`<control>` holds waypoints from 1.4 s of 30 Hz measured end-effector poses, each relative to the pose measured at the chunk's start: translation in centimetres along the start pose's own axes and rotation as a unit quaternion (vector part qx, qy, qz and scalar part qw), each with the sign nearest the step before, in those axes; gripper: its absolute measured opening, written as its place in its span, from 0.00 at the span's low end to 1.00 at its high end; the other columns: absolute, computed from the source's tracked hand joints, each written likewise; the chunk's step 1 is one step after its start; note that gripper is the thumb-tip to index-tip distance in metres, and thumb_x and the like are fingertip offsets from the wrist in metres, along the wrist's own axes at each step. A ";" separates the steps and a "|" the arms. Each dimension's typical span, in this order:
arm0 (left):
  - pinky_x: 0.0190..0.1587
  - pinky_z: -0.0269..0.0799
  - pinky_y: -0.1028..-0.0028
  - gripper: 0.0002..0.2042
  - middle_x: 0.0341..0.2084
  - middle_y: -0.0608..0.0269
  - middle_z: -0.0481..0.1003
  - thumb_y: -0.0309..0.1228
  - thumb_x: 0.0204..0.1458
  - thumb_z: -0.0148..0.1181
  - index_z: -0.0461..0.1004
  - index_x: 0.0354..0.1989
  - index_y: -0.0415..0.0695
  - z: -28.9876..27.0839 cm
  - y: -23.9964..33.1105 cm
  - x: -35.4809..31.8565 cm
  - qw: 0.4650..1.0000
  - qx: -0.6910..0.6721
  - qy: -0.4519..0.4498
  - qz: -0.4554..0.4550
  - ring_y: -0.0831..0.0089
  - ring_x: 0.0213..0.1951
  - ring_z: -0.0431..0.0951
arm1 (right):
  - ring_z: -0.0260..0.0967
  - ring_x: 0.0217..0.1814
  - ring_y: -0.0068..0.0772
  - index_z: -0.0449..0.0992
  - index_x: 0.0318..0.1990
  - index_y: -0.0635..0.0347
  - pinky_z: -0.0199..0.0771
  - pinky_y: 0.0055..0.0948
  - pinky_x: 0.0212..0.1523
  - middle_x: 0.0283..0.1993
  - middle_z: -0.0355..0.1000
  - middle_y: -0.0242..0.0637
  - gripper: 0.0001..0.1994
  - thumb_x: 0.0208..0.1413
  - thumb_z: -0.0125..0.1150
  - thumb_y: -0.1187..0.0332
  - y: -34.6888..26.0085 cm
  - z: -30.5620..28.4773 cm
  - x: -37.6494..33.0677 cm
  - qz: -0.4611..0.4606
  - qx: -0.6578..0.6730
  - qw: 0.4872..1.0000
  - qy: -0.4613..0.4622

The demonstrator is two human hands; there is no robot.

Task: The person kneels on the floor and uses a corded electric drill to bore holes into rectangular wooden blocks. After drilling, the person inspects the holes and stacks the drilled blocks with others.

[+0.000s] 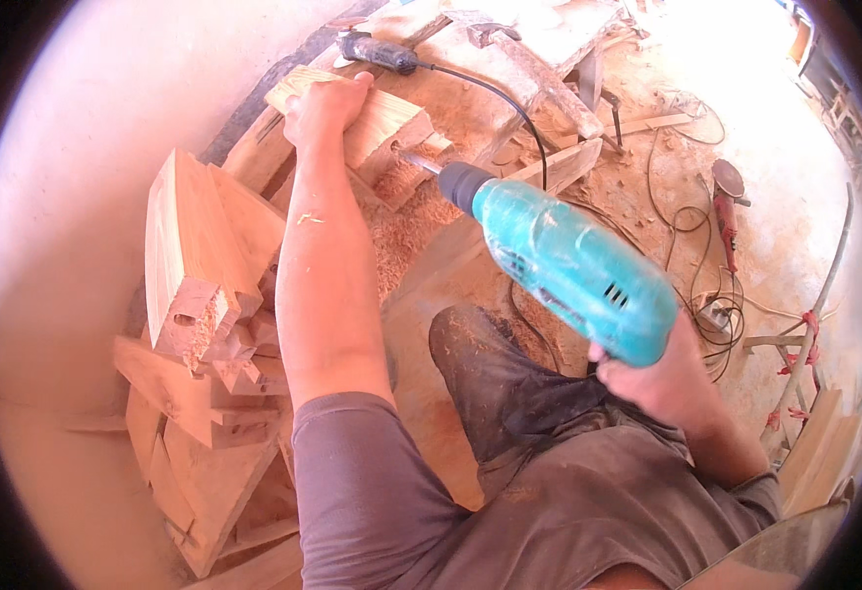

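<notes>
On the far end of the sawdust-covered workbench [450,256], the left hand [325,106] wraps its fingers tight around the wood block [377,123], which it should press down hard while the right hand [662,379], gripping the blue drill [568,267], pushes the bit in straight.

Wood block [377,123] ahead, left hand [325,106] on it. Drill [568,265] to its right, in right hand [662,379]. Stacked wood pieces [200,285] left.

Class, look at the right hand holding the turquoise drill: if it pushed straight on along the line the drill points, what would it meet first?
The right hand aims the turquoise drill up and left. Its bit would first meet the wooden block that the left hand steadies; the tip looks to be at the wood already, though depth is unclear.
</notes>
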State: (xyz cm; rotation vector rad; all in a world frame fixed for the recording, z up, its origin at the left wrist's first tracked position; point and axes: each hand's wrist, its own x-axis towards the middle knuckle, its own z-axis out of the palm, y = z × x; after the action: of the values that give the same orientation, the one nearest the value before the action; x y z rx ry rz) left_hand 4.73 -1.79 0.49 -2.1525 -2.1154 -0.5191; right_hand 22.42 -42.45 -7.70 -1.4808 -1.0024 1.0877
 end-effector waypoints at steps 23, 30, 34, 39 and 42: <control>0.70 0.65 0.58 0.41 0.69 0.58 0.71 0.69 0.55 0.53 0.75 0.68 0.52 -0.1 -0.9 0.0 0.996 -0.041 -0.071 -0.028 0.58 0.73 0.64 | 0.77 0.28 0.41 0.76 0.30 0.67 0.77 0.36 0.34 0.24 0.75 0.42 0.11 0.49 0.66 0.66 -14.7 0.1 -0.3 -0.014 -0.257 0.966 -0.028; 0.55 0.80 0.58 0.30 0.52 0.56 0.81 0.56 0.50 0.72 0.82 0.55 0.47 -1.6 -0.2 -1.9 0.996 -0.075 0.033 0.044 0.57 0.55 0.81 | 0.78 0.36 0.55 0.76 0.46 0.64 0.77 0.42 0.39 0.35 0.77 0.52 0.17 0.46 0.66 0.73 -5.0 2.1 -2.0 -0.185 -0.398 0.896 -0.067; 0.54 0.82 0.55 0.29 0.50 0.56 0.83 0.53 0.48 0.75 0.82 0.53 0.46 -0.6 -1.8 -0.7 0.996 -0.055 0.073 0.024 0.56 0.52 0.84 | 0.80 0.42 0.41 0.76 0.53 0.65 0.77 0.36 0.45 0.39 0.80 0.51 0.22 0.46 0.64 0.78 -3.8 1.8 -2.7 -0.075 -0.180 0.977 -0.085; 0.57 0.79 0.53 0.30 0.55 0.58 0.81 0.54 0.49 0.73 0.81 0.56 0.48 -0.8 0.1 -0.7 0.997 -0.070 0.034 0.014 0.57 0.57 0.81 | 0.69 0.38 0.17 0.78 0.49 0.67 0.73 0.26 0.40 0.33 0.77 0.33 0.18 0.47 0.64 0.79 2.6 1.1 -3.6 -0.047 -0.071 0.995 -0.043; 0.63 0.73 0.51 0.32 0.58 0.58 0.80 0.59 0.51 0.68 0.80 0.59 0.52 0.3 -0.7 0.9 0.998 -0.064 0.004 -0.006 0.57 0.62 0.77 | 0.76 0.37 0.22 0.81 0.45 0.66 0.76 0.26 0.41 0.34 0.81 0.37 0.16 0.45 0.62 0.81 6.7 0.7 -4.3 -0.018 -0.036 0.999 -0.013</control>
State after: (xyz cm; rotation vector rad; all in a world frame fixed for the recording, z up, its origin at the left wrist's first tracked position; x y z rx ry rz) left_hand 4.08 -0.83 0.35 -2.2004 -2.1477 -0.6802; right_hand 21.04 -47.46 -13.74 -1.5040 -1.0936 1.0562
